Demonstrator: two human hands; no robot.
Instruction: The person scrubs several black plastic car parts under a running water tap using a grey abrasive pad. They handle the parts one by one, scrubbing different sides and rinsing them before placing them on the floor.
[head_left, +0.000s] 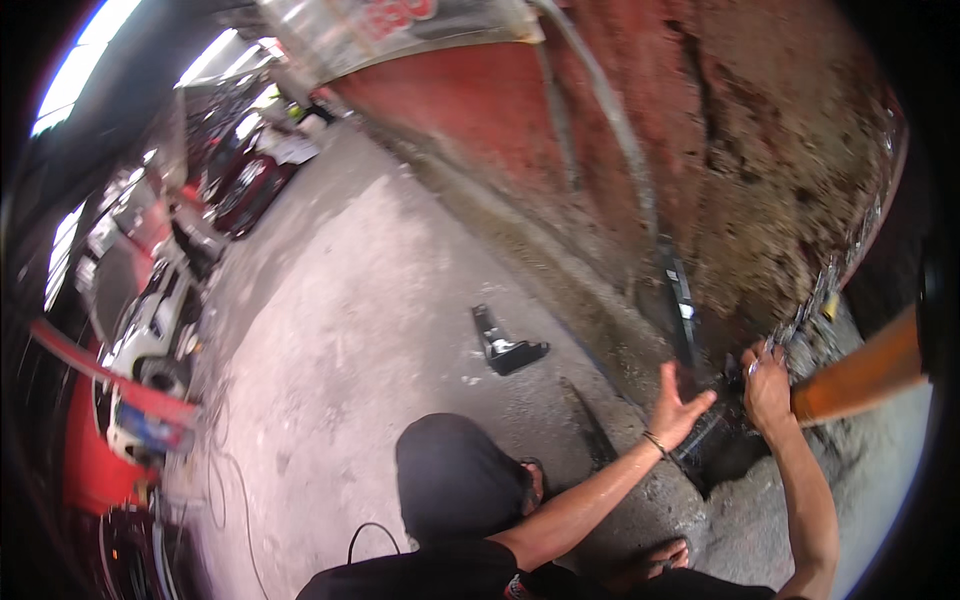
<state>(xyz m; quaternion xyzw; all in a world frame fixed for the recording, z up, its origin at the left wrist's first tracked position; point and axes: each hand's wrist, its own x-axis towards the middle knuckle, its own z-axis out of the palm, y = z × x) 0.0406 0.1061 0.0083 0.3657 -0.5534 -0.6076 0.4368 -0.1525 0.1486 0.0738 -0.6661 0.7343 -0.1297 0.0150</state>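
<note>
My left hand (pixel 680 410) reaches over a dark, wet hollow at the foot of the wall, its thumb spread from the fingers, with nothing visibly held. Just above it, a long black part (pixel 677 300) with a pale label stands against the wall. My right hand (pixel 766 390) is to the right, its fingers curled over the hollow's edge; what they grip is too blurred to name. A greyish hose or pipe (pixel 610 105) runs down the wall toward the black part. On the floor to the left lies a black angled bracket (pixel 503 345).
An orange pipe (pixel 860 372) slants in close to my right forearm. The dirty red wall (pixel 640 130) rises ahead, with a sheet (pixel 400 40) hanging on it. A dark strip (pixel 588 425) lies near my feet. Vehicles (pixel 150 350) and a thin cable (pixel 235 480) are at the left.
</note>
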